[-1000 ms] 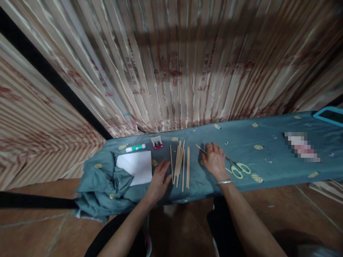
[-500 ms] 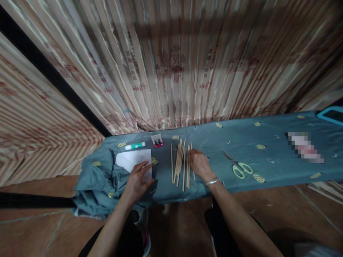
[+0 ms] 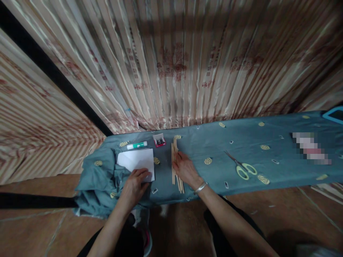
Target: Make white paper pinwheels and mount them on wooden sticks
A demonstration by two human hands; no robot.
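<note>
Several thin wooden sticks [image 3: 173, 175] lie close together in a narrow bunch on the blue-green cloth. My right hand [image 3: 184, 169], with a silver bangle at the wrist, has its fingers and thumb closed over the right side of the bunch. White paper [image 3: 136, 159] lies flat left of the sticks. On the paper's lower right corner rests my left hand [image 3: 135, 185], fingers loosely bent and thumb apart, holding nothing. Behind the paper are a green and white glue stick [image 3: 137, 145] and a small open red and white box [image 3: 159, 140] with dark bits inside.
Scissors with yellow-green handles [image 3: 245, 169] lie right of my right hand. Farther right are a blurred-out item [image 3: 311, 148] and a blue-framed object [image 3: 333, 115]. The cloth [image 3: 214, 175] bunches up at the left end, and a striped curtain [image 3: 171, 89] hangs behind.
My right hand has moved left and swept the spread-out sticks into a tight bunch. My left hand stays on the paper, its fingers a little more bent. The view has shifted slightly.
</note>
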